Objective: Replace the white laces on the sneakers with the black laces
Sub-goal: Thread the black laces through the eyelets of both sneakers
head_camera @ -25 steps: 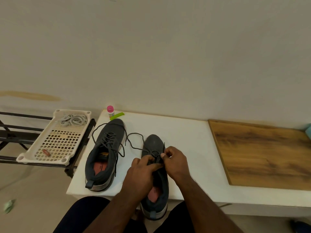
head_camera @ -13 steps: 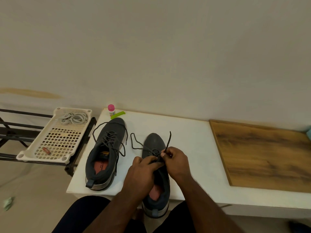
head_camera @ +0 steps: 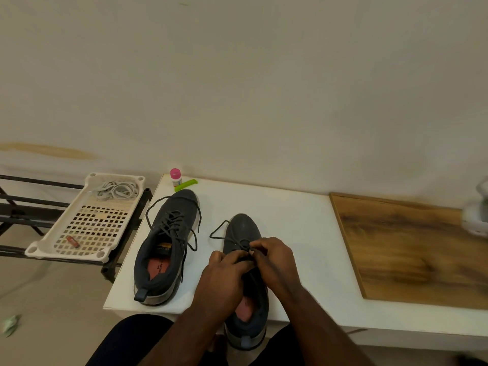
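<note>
Two dark grey sneakers stand on a white table (head_camera: 295, 223). The left sneaker (head_camera: 169, 241) carries a black lace with loose ends. Over the tongue of the right sneaker (head_camera: 244, 228) my left hand (head_camera: 224, 278) and my right hand (head_camera: 274, 260) meet, both pinching the black lace (head_camera: 219, 232) at the eyelets. One loop of that lace lies on the table to the shoe's left. The white laces (head_camera: 116, 190) sit bundled in a white perforated tray (head_camera: 87, 233) left of the table.
A pink-capped small bottle (head_camera: 175, 177) and a green stick (head_camera: 186, 185) stand at the table's back left corner. A wooden board (head_camera: 412, 249) covers the table's right part. The tray rests on a black metal rack (head_camera: 21, 207). A pale object (head_camera: 478, 215) shows at the right edge.
The lace end that stuck up beside my right hand half a second ago is drawn down. Both hands stay on the right sneaker's tongue, and the lace loop on the table has shrunk.
</note>
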